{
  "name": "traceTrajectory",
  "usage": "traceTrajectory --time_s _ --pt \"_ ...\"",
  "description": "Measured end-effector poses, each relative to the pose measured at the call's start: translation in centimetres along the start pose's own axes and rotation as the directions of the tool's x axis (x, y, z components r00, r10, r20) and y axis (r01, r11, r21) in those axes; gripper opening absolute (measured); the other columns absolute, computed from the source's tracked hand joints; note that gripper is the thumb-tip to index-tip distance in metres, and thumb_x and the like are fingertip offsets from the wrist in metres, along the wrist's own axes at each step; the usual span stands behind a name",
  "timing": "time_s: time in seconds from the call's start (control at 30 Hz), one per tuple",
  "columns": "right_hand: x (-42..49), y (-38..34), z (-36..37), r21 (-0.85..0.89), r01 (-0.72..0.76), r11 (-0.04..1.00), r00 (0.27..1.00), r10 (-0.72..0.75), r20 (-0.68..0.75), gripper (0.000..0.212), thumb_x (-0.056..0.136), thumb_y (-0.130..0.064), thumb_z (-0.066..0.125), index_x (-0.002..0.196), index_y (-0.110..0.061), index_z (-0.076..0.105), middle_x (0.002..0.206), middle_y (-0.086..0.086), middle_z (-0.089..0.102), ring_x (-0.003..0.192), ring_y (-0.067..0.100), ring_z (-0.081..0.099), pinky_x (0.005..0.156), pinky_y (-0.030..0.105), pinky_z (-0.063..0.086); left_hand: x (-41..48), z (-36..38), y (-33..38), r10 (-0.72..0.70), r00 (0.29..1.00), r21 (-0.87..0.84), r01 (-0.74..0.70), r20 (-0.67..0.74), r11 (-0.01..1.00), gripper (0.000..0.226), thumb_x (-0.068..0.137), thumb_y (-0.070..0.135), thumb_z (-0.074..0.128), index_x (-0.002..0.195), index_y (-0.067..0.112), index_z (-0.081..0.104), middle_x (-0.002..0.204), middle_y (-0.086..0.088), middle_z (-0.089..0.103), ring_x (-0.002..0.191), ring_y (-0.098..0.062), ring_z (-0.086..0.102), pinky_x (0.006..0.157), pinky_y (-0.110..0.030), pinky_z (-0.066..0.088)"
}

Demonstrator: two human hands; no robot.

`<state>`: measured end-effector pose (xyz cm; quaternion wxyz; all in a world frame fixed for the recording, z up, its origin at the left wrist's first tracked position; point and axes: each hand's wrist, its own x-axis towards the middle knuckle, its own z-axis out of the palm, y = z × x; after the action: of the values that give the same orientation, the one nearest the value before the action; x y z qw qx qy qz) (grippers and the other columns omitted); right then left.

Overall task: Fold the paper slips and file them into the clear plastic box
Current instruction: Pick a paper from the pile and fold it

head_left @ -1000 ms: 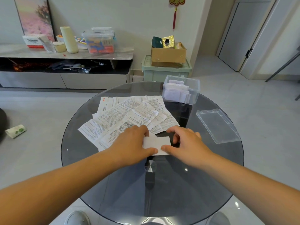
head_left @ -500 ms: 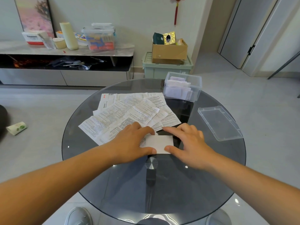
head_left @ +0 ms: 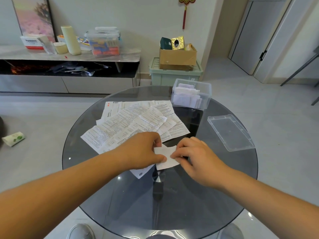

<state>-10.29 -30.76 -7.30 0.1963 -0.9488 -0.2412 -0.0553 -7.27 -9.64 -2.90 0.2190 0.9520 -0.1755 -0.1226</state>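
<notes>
The left hand [head_left: 143, 150] pinches the left edge of a small white folded slip [head_left: 166, 156] between thumb and fingers. The right hand [head_left: 195, 157] pinches the right edge with curled fingers, so each grip is closed on the same paper. The slip sits right between the two grips, low over the glass tabletop [head_left: 172, 204]; I cannot tell if it touches the glass. Just past the left grip lies a messy pile of unfolded slips [head_left: 134, 121], and one more slip corner [head_left: 140, 173] pokes out from under that hand. Far beyond the right grip stands the clear plastic box [head_left: 208, 95], with folded slips already standing inside it. Its lid [head_left: 230, 131] lies flat off to the right of the right grip, apart from the box. I think a fold is being made or tidied, and this slip is not yet ready to go in the box. What could go wrong? The paper looks thin, so if both grips pull apart too hard it could tear, or the fold could come out crooked. The glass looks smooth, so a pressed slip could slide away. If the left arm drags over the pile, loose slips might get pushed off the tabletop. A fat, sloppy fold may not fit beside the others in the box.
</notes>
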Motion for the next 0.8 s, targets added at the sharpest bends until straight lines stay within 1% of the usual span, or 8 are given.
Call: traceTrajectory --time_s 0.17,0.3,0.37,0.47,0.57,0.6,0.67,0.8 --pt "0.0 -0.7 -0.4 0.090 -0.069 0.994 0.995 0.062 0.084 0.029 0.100 -0.041 0.048 0.118 -0.035 0.070 0.109 -0.024 0.050 0.104 0.002 0.041 0.096 0.027 0.039 -0.1 0.0 0.1 -0.045 0.998 -0.128 0.051 0.048 0.991 0.030 0.090 0.036 0.071 0.111 0.035 0.049 0.083 0.007 0.067 0.069 -0.010 0.068 0.072 -0.030 0.060" --pt "-0.1 -1.2 -1.1 0.050 -0.065 0.997 0.985 0.056 0.162 0.063 0.087 -0.076 0.029 0.124 -0.039 0.064 0.117 -0.026 0.046 0.110 0.003 0.038 0.105 0.032 0.032 0.0 -0.4 -0.3 -0.036 0.994 -0.288 0.064 0.101 0.956 0.013 0.096 0.032 0.064 0.094 0.028 0.075 0.076 0.005 0.072 0.065 -0.008 0.063 0.062 -0.020 0.049" --pt "-0.2 -1.1 -1.3 0.040 -0.063 0.997 0.982 0.055 0.183 0.074 0.079 -0.086 0.030 0.129 -0.039 0.059 0.124 -0.026 0.044 0.117 0.003 0.035 0.108 0.031 0.027 -0.1 -0.7 -0.4 -0.086 0.974 -0.477 0.178 0.209 0.861 0.022 0.097 0.027 0.062 0.086 0.016 0.077 0.072 0.000 0.073 0.061 -0.010 0.060 0.060 -0.019 0.046" --pt "-0.5 -1.0 -1.5 0.067 -0.078 0.995 0.988 0.067 0.141 0.078 0.071 -0.090 0.040 0.128 -0.039 0.054 0.122 -0.027 0.047 0.119 0.002 0.035 0.106 0.027 0.027 -0.1 -1.0 -0.4 -0.093 0.923 -0.690 0.342 0.373 0.637 0.023 0.095 0.014 0.061 0.103 -0.003 0.073 0.091 -0.017 0.074 0.075 -0.023 0.061 0.065 -0.028 0.046" --pt "-0.7 -0.9 -1.2 0.094 -0.112 0.989 0.991 0.105 0.078 0.072 0.071 -0.084 0.052 0.125 -0.036 0.056 0.114 -0.028 0.052 0.114 -0.001 0.039 0.101 0.022 0.032 -0.1 -1.1 -0.5 -0.037 0.901 -0.763 0.388 0.433 0.517 0.019 0.092 -0.001 0.059 0.102 -0.001 0.075 0.098 -0.019 0.071 0.080 -0.018 0.066 0.067 -0.024 0.056" --pt "-0.7 -0.8 -1.1 0.111 -0.125 0.986 0.991 0.120 0.054 0.063 0.075 -0.076 0.058 0.122 -0.035 0.059 0.110 -0.027 0.053 0.111 -0.001 0.042 0.099 0.022 0.035 -0.3 -1.1 -0.5 -0.020 0.904 -0.756 0.369 0.427 0.540 0.019 0.090 -0.003 0.062 0.097 0.002 0.078 0.098 -0.020 0.071 0.082 -0.017 0.066 0.072 -0.025 0.058" --pt "-0.6 -0.6 -0.9 0.138 -0.130 0.982 0.991 0.131 0.007 0.035 0.086 -0.055 0.066 0.112 -0.032 0.065 0.100 -0.023 0.058 0.104 0.001 0.047 0.092 0.024 0.043 -0.5 -0.9 -0.7 0.027 0.930 -0.622 0.224 0.368 0.750 0.017 0.085 0.003 0.069 0.094 0.012 0.080 0.089 -0.018 0.071 0.078 -0.015 0.064 0.077 -0.030 0.055" --pt "-0.2 -0.5 -1.0 0.237 -0.216 0.947 0.974 0.225 -0.013 0.009 0.096 -0.037 0.060 0.091 -0.032 0.065 0.087 -0.011 0.061 0.092 0.004 0.054 0.081 0.028 0.048 -0.2 0.1 -0.3 0.066 0.987 -0.217 -0.033 0.145 0.976 0.025 0.085 0.032 0.073 0.064 0.026 0.061 0.059 0.007 0.051 0.054 -0.007 0.046 0.059 -0.025 0.039"
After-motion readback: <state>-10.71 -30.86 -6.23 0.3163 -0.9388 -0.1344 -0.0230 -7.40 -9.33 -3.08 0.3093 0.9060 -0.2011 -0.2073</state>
